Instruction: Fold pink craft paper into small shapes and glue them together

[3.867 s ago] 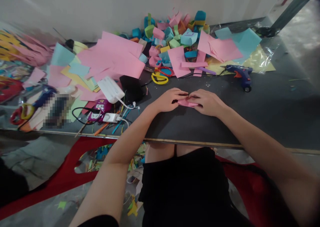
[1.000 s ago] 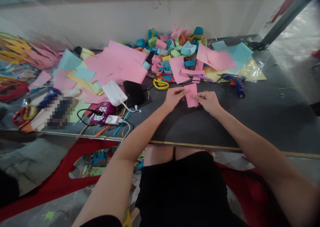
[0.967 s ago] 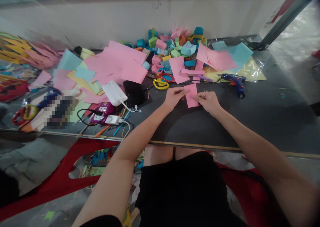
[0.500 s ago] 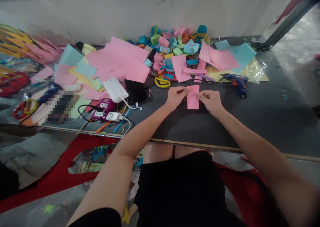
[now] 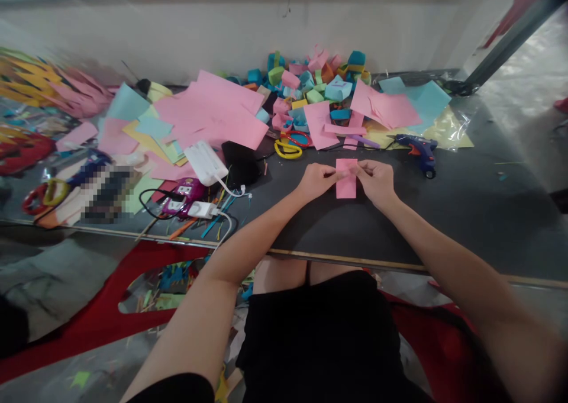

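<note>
A small pink paper rectangle [image 5: 346, 181] stands upright between my hands above the dark tabletop [image 5: 444, 213]. My left hand [image 5: 316, 180] pinches its left edge with closed fingers. On the other side, my right hand [image 5: 377, 180] pinches the right edge near the top. Both forearms reach in from the table's near edge.
Yellow and red scissors [image 5: 288, 147] lie just beyond my hands. A blue glue gun [image 5: 419, 148] rests at the right. Pink sheets [image 5: 213, 116] and a heap of folded coloured paper pieces [image 5: 310, 77] fill the back. A white power strip [image 5: 205, 161], cables and a black pouch [image 5: 239, 161] lie left.
The pink paper, pressed flat on the table earlier, is now held up as a narrow upright rectangle. Over the last second my hands shifted slightly right and closer together on it.
</note>
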The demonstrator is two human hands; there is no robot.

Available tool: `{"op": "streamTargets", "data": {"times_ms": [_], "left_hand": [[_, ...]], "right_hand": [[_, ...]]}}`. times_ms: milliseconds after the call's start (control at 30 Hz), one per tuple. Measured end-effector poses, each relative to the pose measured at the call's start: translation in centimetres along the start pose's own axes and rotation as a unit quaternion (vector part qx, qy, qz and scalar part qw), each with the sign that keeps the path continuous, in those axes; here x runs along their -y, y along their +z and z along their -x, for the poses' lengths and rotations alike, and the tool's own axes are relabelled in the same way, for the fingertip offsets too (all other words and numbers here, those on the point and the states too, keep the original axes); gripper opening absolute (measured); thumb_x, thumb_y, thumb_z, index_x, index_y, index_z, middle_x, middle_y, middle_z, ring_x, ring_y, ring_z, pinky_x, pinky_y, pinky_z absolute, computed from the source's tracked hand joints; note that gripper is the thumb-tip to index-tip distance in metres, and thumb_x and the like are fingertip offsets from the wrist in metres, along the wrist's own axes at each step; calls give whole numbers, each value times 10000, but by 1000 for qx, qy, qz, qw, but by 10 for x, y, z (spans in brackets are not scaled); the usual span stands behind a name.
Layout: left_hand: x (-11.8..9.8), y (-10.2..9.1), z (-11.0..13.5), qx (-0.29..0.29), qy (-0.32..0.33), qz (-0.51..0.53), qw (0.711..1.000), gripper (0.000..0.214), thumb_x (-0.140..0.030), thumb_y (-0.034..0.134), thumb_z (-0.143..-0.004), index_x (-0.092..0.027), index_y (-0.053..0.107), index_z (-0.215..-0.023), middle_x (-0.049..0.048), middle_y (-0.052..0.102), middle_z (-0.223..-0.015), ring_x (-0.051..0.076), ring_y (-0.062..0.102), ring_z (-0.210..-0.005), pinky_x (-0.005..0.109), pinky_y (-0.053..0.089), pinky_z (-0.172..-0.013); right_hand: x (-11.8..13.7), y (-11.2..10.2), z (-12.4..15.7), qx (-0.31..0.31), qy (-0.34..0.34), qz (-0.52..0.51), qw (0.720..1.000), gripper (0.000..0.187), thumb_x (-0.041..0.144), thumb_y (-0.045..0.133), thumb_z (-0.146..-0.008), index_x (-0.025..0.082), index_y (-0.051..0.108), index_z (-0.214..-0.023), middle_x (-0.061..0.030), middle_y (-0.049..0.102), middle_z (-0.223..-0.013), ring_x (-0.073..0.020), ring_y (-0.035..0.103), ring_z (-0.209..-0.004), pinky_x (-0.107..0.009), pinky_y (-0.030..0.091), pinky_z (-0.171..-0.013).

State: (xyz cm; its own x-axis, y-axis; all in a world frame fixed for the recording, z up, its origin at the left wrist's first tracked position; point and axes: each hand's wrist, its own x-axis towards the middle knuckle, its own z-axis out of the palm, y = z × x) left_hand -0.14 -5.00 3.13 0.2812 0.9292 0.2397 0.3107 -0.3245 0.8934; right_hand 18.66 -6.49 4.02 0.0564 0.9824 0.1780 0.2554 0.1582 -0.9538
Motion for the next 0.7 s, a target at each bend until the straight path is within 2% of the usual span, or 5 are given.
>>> {"op": "streamTargets", "data": {"times_ms": [67, 200, 333, 500, 700], "left_hand": [[-3, -1, 1, 9, -2, -21, 1000, 666, -683, 730, -862, -170, 567, -470, -29, 473, -438, 76, 399, -467, 247, 258, -487], [1, -4, 1, 2, -38, 13, 999, 667, -736, 688, -866, -178, 626, -507, -16, 534, -431, 82, 464, -432, 231, 317, -479], [12, -1, -1, -19, -47, 63, 997, 645, -751, 722, -819, -177, 652, -532, -17, 543, -454, 82, 474, -440, 224, 305, -443], [18, 5, -7, -66, -55, 162, 983, 459, -630, 834, -764, -175, 777, -734, -29, 633, -606, 64, 480, -477, 207, 407, -449], [13, 3, -9, -88, -77, 245, 962, 369, -521, 908, -703, -170, 806, -754, -20, 671, -654, 54, 537, -552, 189, 505, -527]], "right_hand": [[0, 0, 0, -2, 12, -6, 1000, 517, 729, 788, -726, 214, 758, -720, -35, 731, -683, -156, 616, -583, -314, 536, -586], [-3, 1, -3, 48, 48, -52, 996, 536, 748, 843, -628, 223, 758, -699, -42, 751, -699, -169, 643, -590, -318, 546, -568], [-7, 1, -5, 54, 35, -28, 998, 502, 702, 887, -601, 223, 767, -690, -60, 791, -760, -193, 699, -672, -334, 575, -637], [-7, 1, -6, 62, 44, -31, 997, 462, 650, 887, -647, 211, 747, -686, -74, 785, -764, -211, 723, -703, -355, 607, -666], [-3, 2, -5, 103, 106, -80, 986, 480, 625, 959, -528, 221, 758, -692, -45, 764, -704, -174, 675, -594, -365, 639, -625]]}}
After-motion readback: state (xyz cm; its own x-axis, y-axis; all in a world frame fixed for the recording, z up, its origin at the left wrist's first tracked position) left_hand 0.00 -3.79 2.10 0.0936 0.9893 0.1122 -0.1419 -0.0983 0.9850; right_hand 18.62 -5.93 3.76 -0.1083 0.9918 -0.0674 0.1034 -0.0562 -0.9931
